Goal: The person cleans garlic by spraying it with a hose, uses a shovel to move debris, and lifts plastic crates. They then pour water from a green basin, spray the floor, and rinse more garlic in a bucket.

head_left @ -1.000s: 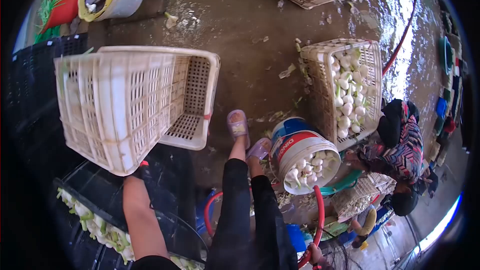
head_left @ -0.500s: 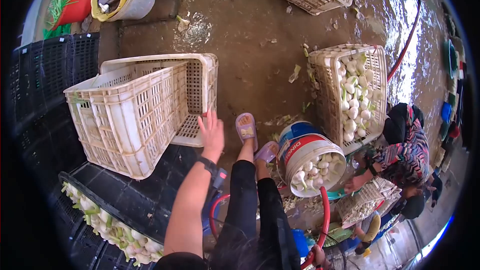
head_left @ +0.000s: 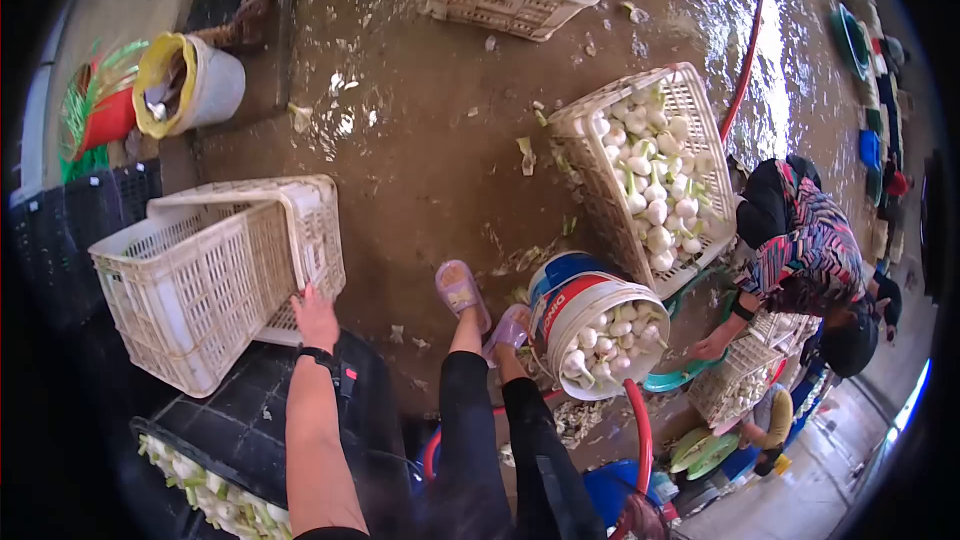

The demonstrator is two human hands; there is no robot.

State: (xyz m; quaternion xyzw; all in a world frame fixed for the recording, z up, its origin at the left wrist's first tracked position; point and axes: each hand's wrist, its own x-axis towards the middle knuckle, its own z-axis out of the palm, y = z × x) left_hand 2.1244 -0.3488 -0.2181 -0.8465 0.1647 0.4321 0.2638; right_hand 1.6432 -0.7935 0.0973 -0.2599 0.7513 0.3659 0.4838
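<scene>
Two white plastic crates stand nested at the left, the outer crate (head_left: 322, 230) tilted around the inner crate (head_left: 180, 300). My left hand (head_left: 317, 320) is at the outer crate's near lower edge, its fingers bent onto the rim and partly hidden. At the bottom, my right hand (head_left: 640, 517), dark and blurred, is wrapped round the red hose (head_left: 640, 430). The hose rises to a white bucket (head_left: 560, 340) of peeled garlic bulbs (head_left: 610, 345). Behind the bucket, a tilted white crate (head_left: 590, 175) holds many more bulbs (head_left: 655, 180).
An empty white crate (head_left: 500, 0) lies at the top. A yellow-rimmed bucket (head_left: 215, 90) and red pot (head_left: 108, 122) stand upper left. Black crates (head_left: 240, 440) hold garlic lower left. A co-worker (head_left: 800, 240) bends at the right, hand (head_left: 715, 342) near a green hose (head_left: 670, 380).
The view has shifted, so most things appear lower and farther left. My left hand has gone from spread fingers to the outer crate's rim. That crate now shows more of its outer side.
</scene>
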